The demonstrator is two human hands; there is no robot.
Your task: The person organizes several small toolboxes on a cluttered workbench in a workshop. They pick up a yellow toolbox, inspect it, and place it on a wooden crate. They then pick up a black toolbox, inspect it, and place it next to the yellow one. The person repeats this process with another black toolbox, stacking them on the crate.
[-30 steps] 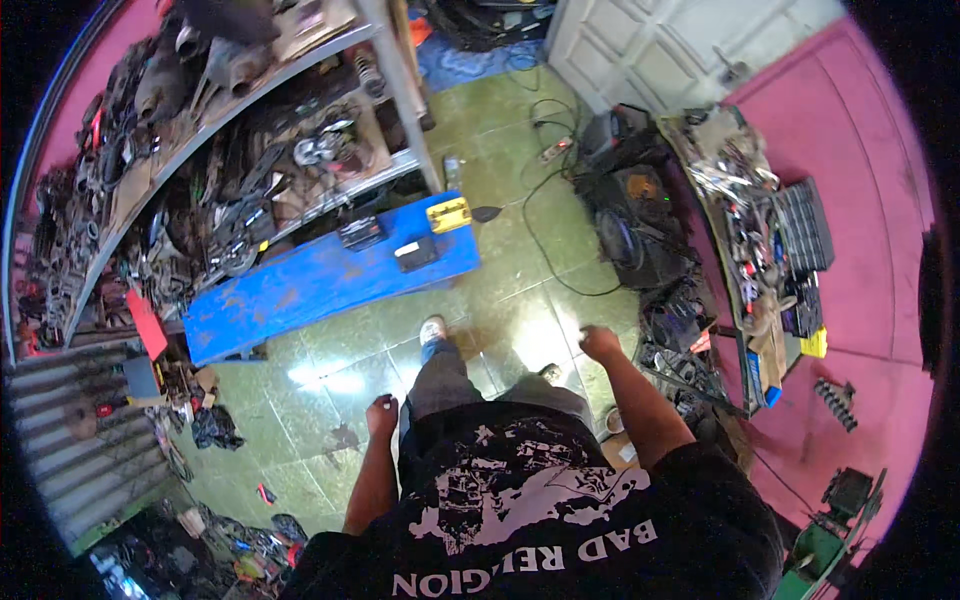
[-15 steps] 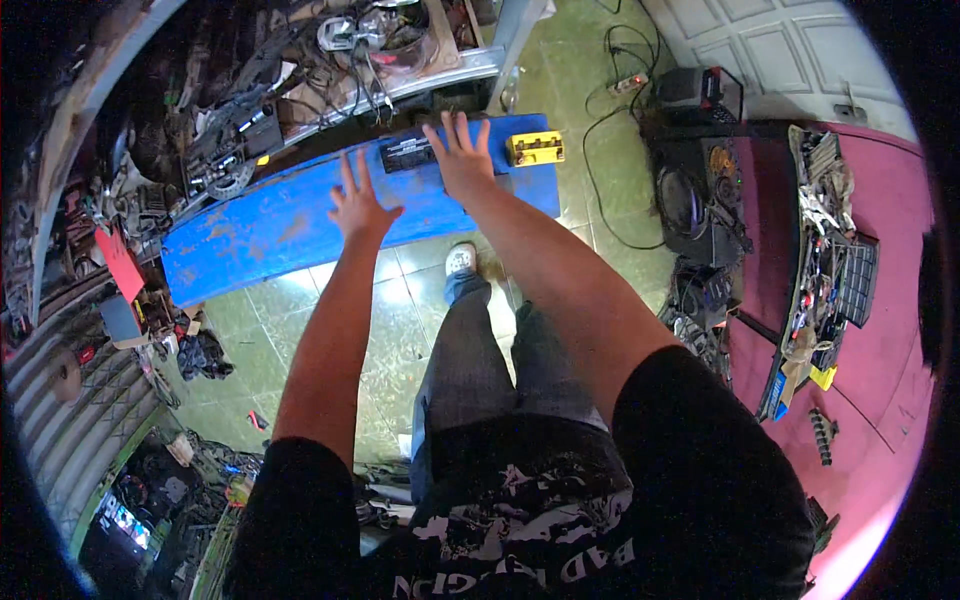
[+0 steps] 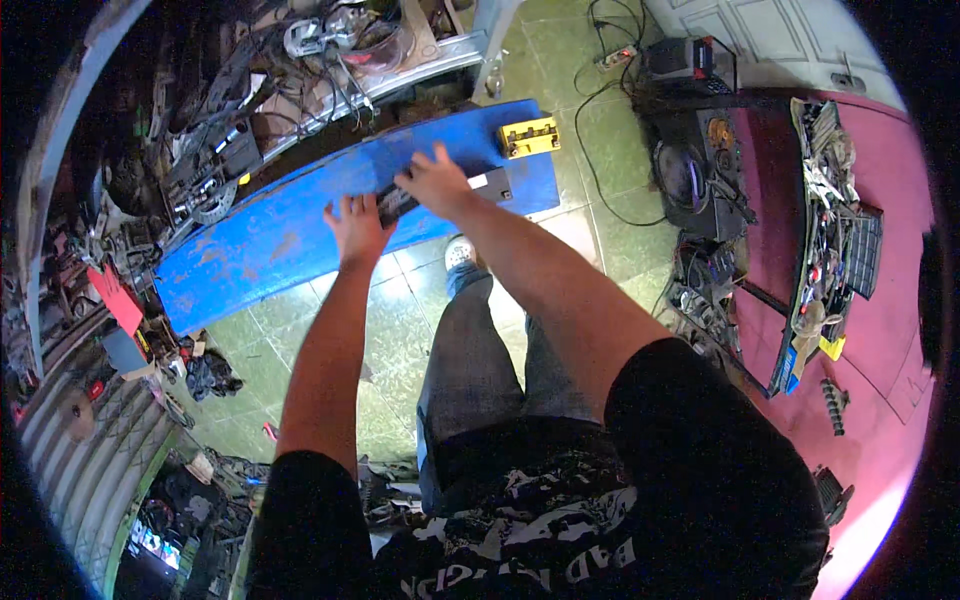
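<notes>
A black box with pale print (image 3: 398, 205) lies between my hands above the blue board (image 3: 235, 255). My left hand (image 3: 358, 235) has its fingers bent at the box's left end. The fingers of my right hand (image 3: 438, 186) close on its right end, partly hiding it. Just right of that hand, a dark grey box (image 3: 490, 187) with a white patch sits on the board, its left part behind my wrist. Beyond it, near the board's right end, stands a yellow block with dark recesses (image 3: 530, 138).
Metal parts, cables and tools crowd the cluttered workbench (image 3: 300, 100) beyond the board. Black cords (image 3: 600, 195) trail over the green tiled floor (image 3: 560, 60). A round speaker (image 3: 680, 178) stands at right, near a tool-filled shelf (image 3: 815, 260). My shoe (image 3: 460, 250) is below the board.
My spread hands have come closer together and bent their fingers around the black box. The box has moved nearer to me and turned. The dark grey box now shows more beside my right wrist.
</notes>
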